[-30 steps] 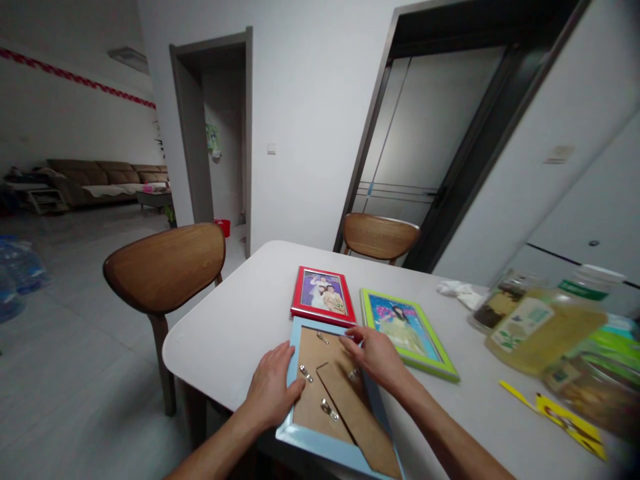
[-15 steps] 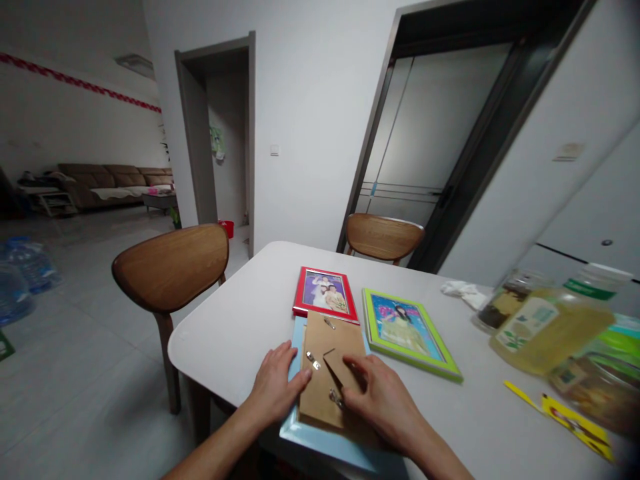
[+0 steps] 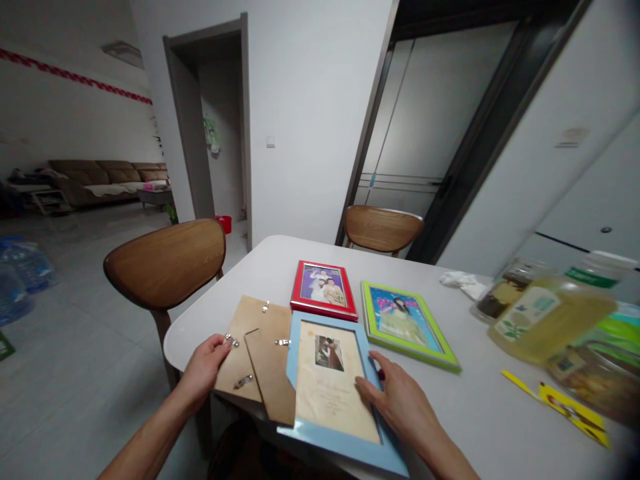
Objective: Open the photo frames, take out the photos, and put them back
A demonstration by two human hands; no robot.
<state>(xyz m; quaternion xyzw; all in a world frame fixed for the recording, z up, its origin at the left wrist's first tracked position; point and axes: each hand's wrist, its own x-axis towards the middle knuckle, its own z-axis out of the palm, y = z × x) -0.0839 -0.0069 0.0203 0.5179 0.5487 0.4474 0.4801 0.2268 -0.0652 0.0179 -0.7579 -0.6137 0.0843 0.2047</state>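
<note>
My left hand (image 3: 207, 365) pinches the left edge of a brown photo frame backing board (image 3: 235, 373), beside one of its metal clips. The board has several clips and a brown stand flap (image 3: 273, 380), which overlaps the left border of a light blue photo frame (image 3: 345, 455). Inside the blue frame lies a cream sheet (image 3: 320, 393) with a small picture and faint print. My right hand (image 3: 400, 400) rests at the frame's right border, thumb and index finger apart, the thumb over the sheet. Its other fingers are partly hidden.
Beyond the blue frame lie a red photo frame (image 3: 325, 310) and a green photo frame (image 3: 415, 353). To the right are a bottle of yellow liquid (image 3: 545, 327), jars, a yellow packet (image 3: 573, 413) and a crumpled tissue (image 3: 463, 283). Wooden chairs (image 3: 167, 263) stand at the table (image 3: 225, 293).
The backing board has moved left off the blue frame with my left hand, uncovering the cream sheet. My right hand has left the stand flap and shifted to the frame's right border.
</note>
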